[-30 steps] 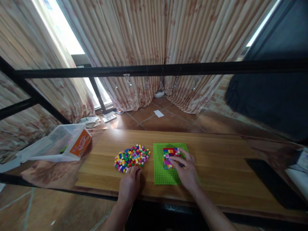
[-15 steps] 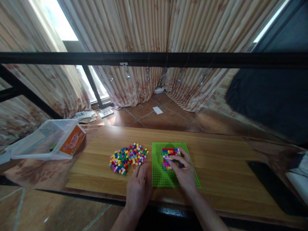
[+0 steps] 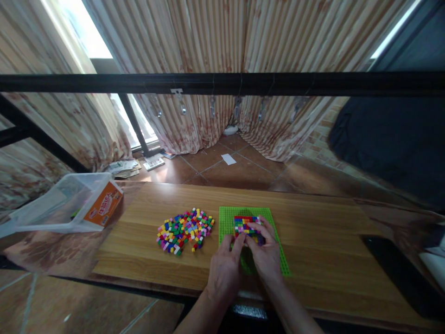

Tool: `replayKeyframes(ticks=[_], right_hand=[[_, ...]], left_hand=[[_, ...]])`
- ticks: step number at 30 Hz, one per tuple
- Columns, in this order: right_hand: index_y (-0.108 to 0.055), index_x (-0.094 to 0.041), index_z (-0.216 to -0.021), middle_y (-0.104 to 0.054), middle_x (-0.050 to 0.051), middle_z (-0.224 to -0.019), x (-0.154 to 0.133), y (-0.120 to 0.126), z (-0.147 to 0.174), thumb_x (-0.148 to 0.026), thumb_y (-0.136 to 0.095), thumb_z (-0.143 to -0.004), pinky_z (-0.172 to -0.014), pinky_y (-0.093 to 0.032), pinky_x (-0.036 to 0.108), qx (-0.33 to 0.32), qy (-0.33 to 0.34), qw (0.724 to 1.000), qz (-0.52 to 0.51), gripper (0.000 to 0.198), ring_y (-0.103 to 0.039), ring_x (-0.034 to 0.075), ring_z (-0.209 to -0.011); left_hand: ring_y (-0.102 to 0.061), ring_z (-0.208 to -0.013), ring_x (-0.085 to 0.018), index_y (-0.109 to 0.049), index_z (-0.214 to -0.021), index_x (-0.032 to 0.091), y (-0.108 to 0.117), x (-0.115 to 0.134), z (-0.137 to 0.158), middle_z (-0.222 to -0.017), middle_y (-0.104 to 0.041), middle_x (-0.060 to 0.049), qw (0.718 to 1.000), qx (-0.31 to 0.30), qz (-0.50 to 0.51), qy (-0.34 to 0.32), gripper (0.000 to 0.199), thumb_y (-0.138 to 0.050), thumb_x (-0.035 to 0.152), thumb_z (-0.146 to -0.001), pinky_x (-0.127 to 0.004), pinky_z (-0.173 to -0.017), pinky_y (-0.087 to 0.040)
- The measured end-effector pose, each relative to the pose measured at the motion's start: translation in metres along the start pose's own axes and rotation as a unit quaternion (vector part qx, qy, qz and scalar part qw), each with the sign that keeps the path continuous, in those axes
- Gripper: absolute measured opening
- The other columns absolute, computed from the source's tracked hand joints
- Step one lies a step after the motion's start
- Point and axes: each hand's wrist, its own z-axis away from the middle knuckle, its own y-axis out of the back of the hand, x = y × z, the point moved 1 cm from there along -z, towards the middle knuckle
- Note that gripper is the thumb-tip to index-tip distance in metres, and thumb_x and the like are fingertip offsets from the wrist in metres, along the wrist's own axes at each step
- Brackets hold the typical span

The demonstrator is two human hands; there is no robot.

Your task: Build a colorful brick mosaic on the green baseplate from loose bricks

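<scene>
Both hands on brick patch (image 3: 246, 224), baseplate (image 3: 227, 220) centre; left hand (image 3: 225, 265) and right hand (image 3: 266, 253) fingertips pinched narrow. Brick pile (image 3: 184, 229) at 9 o'clock. Press squarely, steady plate.

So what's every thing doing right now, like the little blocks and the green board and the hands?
Loose blocks: lying in a mixed-colour heap on the table, left of the board.
Green board: flat on the table, partly covered by the hands.
Built block patch: pressed onto the board.
Left hand: on the board, fingertips at the patch.
Right hand: on the board, fingers on the patch.
Plastic box: open, tipped on its side.
</scene>
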Motion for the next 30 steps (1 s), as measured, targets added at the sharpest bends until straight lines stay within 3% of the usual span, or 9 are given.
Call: replayKeyframes(ticks=[7, 12, 15, 17, 18, 20, 23, 26, 30], right_hand=[[-0.071, -0.025, -0.088, -0.051, 0.006, -0.131, 0.001, 0.0, 0.0, -0.034, -0.068, -0.072, -0.103, -0.039, 0.041, 0.004, 0.006, 1.0, 0.008, 0.019, -0.05, 0.023, -0.121], [-0.071, -0.024, -0.092, -0.053, 0.008, -0.129, 0.005, 0.01, -0.003, -0.04, -0.069, -0.073, -0.105, -0.036, 0.046, -0.032, 0.006, 0.999, 0.036, 0.025, -0.05, 0.025, -0.12], [-0.07, -0.024, -0.096, -0.054, 0.008, -0.127, -0.006, 0.021, 0.004, -0.042, -0.067, -0.075, -0.104, -0.036, 0.048, -0.006, 0.057, 0.995, 0.079, 0.028, -0.05, 0.025, -0.12], [-0.07, -0.024, -0.096, -0.055, 0.008, -0.125, -0.02, 0.025, 0.013, -0.041, -0.064, -0.08, -0.103, -0.038, 0.047, 0.02, 0.121, 0.986, 0.109, 0.024, -0.051, 0.024, -0.117], [-0.07, -0.025, -0.096, -0.058, 0.007, -0.121, -0.026, 0.024, 0.019, -0.039, -0.061, -0.082, -0.101, -0.04, 0.046, 0.003, 0.151, 0.982, 0.114, 0.021, -0.053, 0.023, -0.114], [-0.07, -0.026, -0.097, -0.064, 0.006, -0.109, -0.035, 0.014, 0.032, -0.034, -0.056, -0.087, -0.094, -0.045, 0.041, -0.078, 0.195, 0.971, 0.112, 0.019, -0.058, 0.021, -0.105], [-0.069, -0.027, -0.096, -0.068, 0.005, -0.093, -0.035, -0.016, 0.05, -0.031, -0.051, -0.09, -0.083, -0.05, 0.037, -0.204, 0.218, 0.947, 0.117, 0.019, -0.062, 0.02, -0.091], [-0.069, -0.025, -0.095, -0.068, 0.004, -0.09, -0.025, -0.048, 0.057, -0.028, -0.049, -0.09, -0.079, -0.051, 0.036, -0.235, 0.224, 0.936, 0.135, 0.021, -0.062, 0.02, -0.086], [-0.069, -0.026, -0.098, -0.068, 0.004, -0.09, -0.02, -0.071, 0.054, -0.023, -0.048, -0.09, -0.081, -0.05, 0.036, -0.252, 0.24, 0.925, 0.155, 0.023, -0.061, 0.02, -0.087]], left_hand=[[-0.062, -0.093, -0.02, -0.039, -0.14, 0.027, 0.0, 0.0, -0.003, -0.111, -0.057, -0.009, 1.0, -0.023, 0.013, 0.017, 0.06, -0.041, 0.008, -0.083, -0.03, -0.075, -0.055], [-0.06, -0.099, -0.02, -0.033, -0.144, 0.026, 0.002, 0.003, 0.008, -0.114, -0.056, -0.009, 0.999, 0.006, 0.049, 0.005, 0.064, -0.043, 0.008, -0.083, -0.032, -0.084, -0.053], [-0.06, -0.098, -0.018, -0.034, -0.141, 0.024, 0.005, 0.0, 0.03, -0.114, -0.057, -0.009, 0.996, 0.039, 0.075, 0.011, 0.059, -0.041, 0.007, -0.085, -0.03, -0.085, -0.052], [-0.06, -0.093, -0.016, -0.046, -0.128, 0.022, 0.009, -0.007, 0.048, -0.108, -0.059, -0.007, 0.993, 0.065, 0.093, 0.033, 0.044, -0.039, 0.008, -0.087, -0.028, -0.082, -0.052], [-0.061, -0.09, -0.016, -0.052, -0.117, 0.022, 0.012, -0.012, 0.056, -0.103, -0.06, -0.006, 0.991, 0.078, 0.1, 0.049, 0.035, -0.039, 0.008, -0.088, -0.027, -0.079, -0.052], [-0.06, -0.082, -0.014, -0.055, -0.098, 0.021, 0.019, -0.025, 0.069, -0.092, -0.059, -0.004, 0.985, 0.107, 0.105, 0.085, 0.022, -0.038, 0.01, -0.09, -0.025, -0.074, -0.051], [-0.06, -0.077, -0.014, -0.053, -0.088, 0.021, 0.031, -0.045, 0.076, -0.084, -0.057, -0.002, 0.976, 0.158, 0.08, 0.126, 0.018, -0.039, 0.009, -0.089, -0.025, -0.07, -0.049], [-0.06, -0.079, -0.015, -0.053, -0.089, 0.021, 0.04, -0.06, 0.071, -0.086, -0.057, -0.003, 0.97, 0.189, 0.049, 0.144, 0.015, -0.041, 0.011, -0.089, -0.027, -0.071, -0.05], [-0.062, -0.084, -0.016, -0.054, -0.103, 0.02, 0.042, -0.069, 0.057, -0.097, -0.06, -0.005, 0.972, 0.179, 0.023, 0.148, 0.021, -0.041, 0.012, -0.09, -0.028, -0.074, -0.051]])
